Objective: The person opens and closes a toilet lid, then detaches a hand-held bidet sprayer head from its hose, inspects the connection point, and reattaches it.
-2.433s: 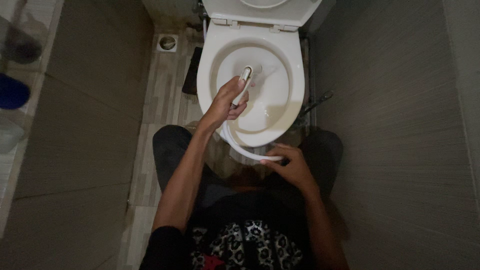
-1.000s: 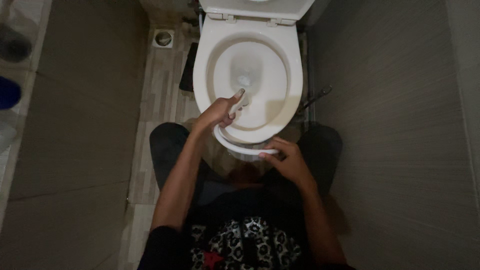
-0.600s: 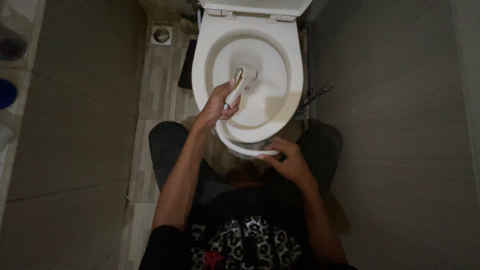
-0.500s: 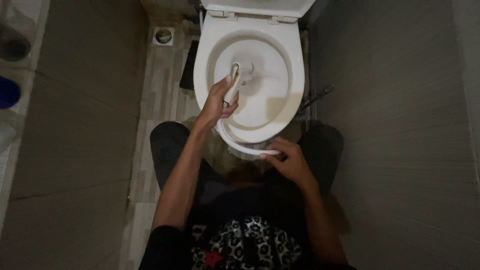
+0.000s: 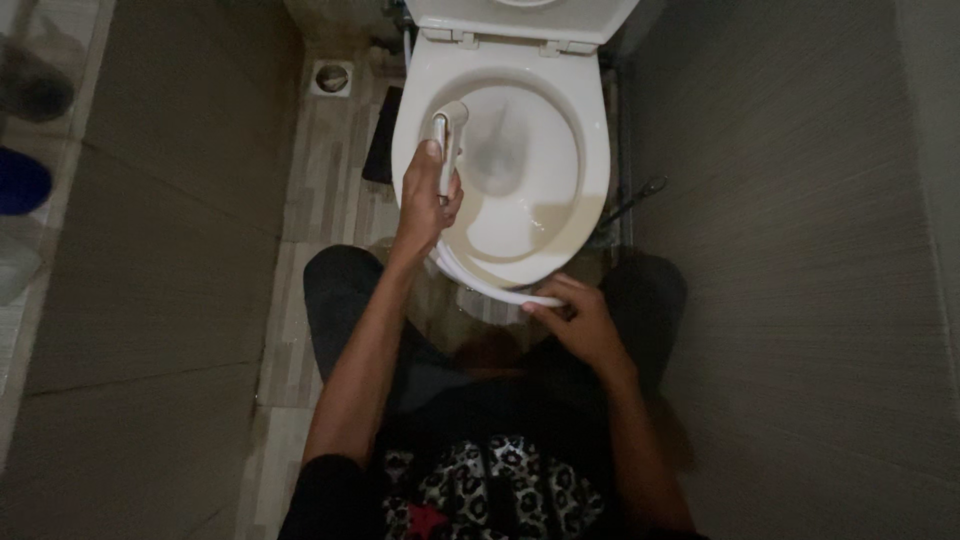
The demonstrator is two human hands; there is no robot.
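Observation:
My left hand (image 5: 425, 200) grips a white hand-held sprayer (image 5: 447, 140) over the left rim of a white toilet bowl (image 5: 585, 200), with the sprayer head pointing into the bowl. A white hose (image 5: 480, 285) runs from the sprayer along the bowl's front edge. My right hand (image 5: 578, 320) pinches that hose just below the front of the bowl. The raised seat and lid (image 5: 520, 18) stand at the top of the view.
A floor drain (image 5: 331, 77) and a dark mat (image 5: 380, 150) lie left of the toilet on wood-look tiles. Grey tiled walls close in on both sides. A blue object (image 5: 22, 182) and grey items sit at the far left.
My left hand has moved the sprayer from the bowl's middle up and to its left rim. My right hand has kept its hold on the hose.

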